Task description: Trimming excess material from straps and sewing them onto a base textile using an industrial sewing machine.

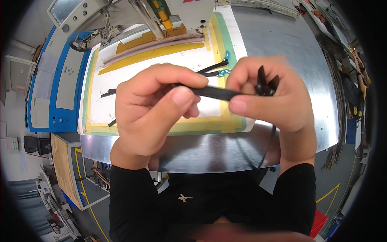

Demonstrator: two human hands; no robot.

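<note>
A flat black strap (218,93) is stretched between my two hands above the work sheet. The thumb and fingers of my left hand (151,105) pinch its left end. Closed on the right part of the strap is my right hand (278,97), thumb at the front. Two black pointed pieces (266,82) stick up among the right fingers; whether they belong to the strap or to a tool I cannot tell. A narrow black strip (269,147) hangs from below the right hand towards the metal table edge.
A white sheet bordered with yellow and green tape (193,128) lies on a metal table (298,52). Black strap pieces (108,92) and teal cords (224,72) lie on it. A machine head (193,14) stands beyond, with a blue cabinet (60,80) at left.
</note>
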